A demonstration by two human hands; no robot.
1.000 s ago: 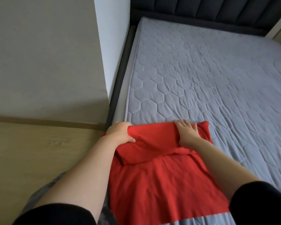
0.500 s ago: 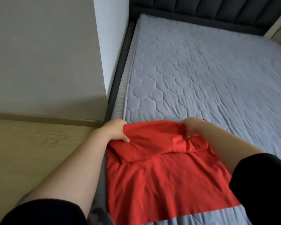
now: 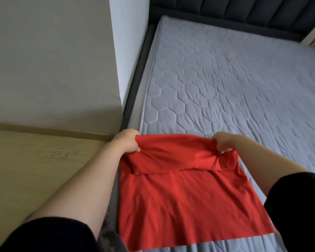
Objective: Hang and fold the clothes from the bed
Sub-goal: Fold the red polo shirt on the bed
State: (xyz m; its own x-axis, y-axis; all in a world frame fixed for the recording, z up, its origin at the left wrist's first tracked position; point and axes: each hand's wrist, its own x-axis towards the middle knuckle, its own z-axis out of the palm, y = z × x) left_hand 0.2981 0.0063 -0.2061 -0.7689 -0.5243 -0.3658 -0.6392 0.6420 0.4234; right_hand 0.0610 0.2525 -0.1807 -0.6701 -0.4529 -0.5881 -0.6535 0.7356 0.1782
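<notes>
Left hand (image 3: 126,142) and right hand (image 3: 223,144), pressing before, now grip the folded far edge of the red garment (image 3: 180,199) on the bed (image 3: 225,84), its folding seemingly half done.

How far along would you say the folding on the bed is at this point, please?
Done: the red garment lies spread on the mattress, its far end already doubled over toward the person. In hand: the left hand and right hand each grip a corner of that folded band. Left: the near half is unfolded, so more folds probably remain. No other clothes show in view.
</notes>
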